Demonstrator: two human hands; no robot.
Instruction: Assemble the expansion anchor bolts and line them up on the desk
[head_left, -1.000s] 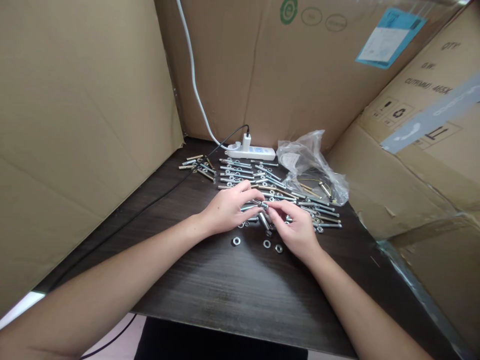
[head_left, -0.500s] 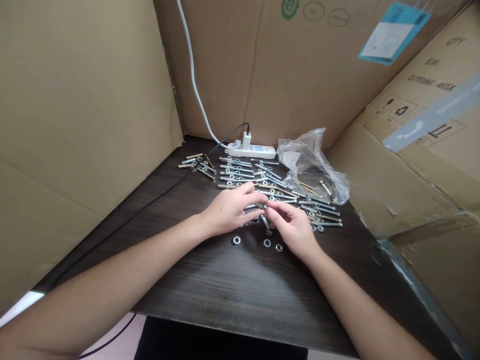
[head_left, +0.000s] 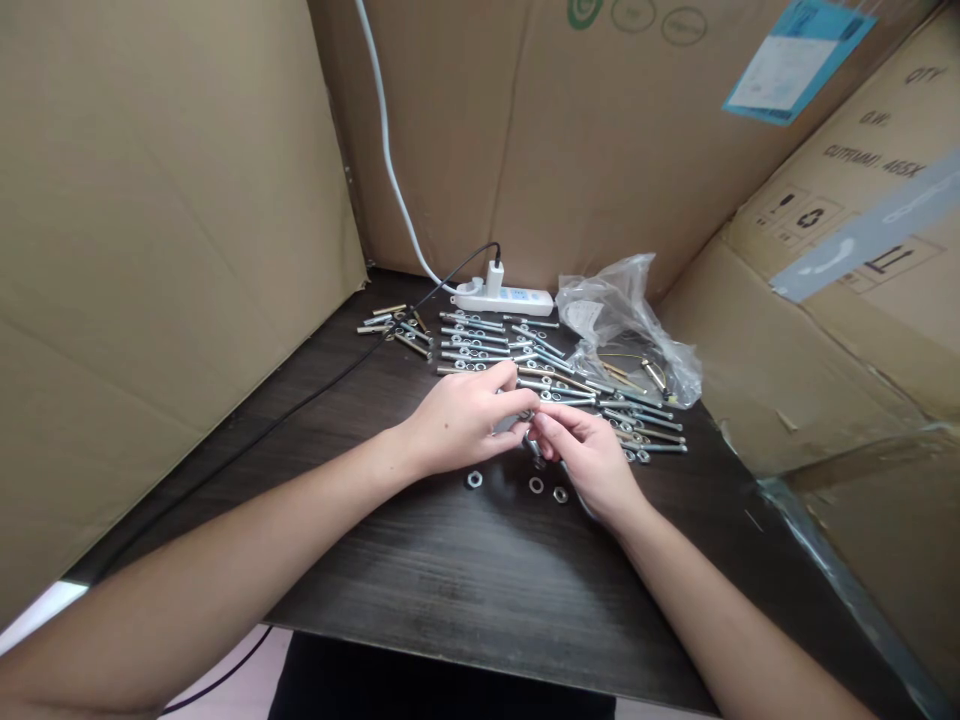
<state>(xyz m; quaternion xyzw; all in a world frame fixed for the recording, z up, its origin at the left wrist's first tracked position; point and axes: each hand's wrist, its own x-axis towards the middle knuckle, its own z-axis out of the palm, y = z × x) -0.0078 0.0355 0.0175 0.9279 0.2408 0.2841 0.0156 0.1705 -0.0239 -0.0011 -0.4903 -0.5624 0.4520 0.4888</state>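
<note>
In front of the power strip [head_left: 536,303], the left hand [head_left: 466,420] and right hand [head_left: 589,450] each keep their grip pinched on a small metal fastener [head_left: 528,414]; farther from the strip, a flat washer [head_left: 531,486] and two hex nuts [head_left: 469,481] lie on the bench [head_left: 450,570].

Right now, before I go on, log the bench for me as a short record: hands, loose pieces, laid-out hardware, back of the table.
left hand: fingers pinching a small metal part, mostly hidden
right hand: thumb and forefinger pinched at the same part
loose pieces, left to right: hex nut, washer, second hex nut
laid-out hardware: bolts in rows beyond the hands
back of table: power strip, clear plastic bag to its right
</note>
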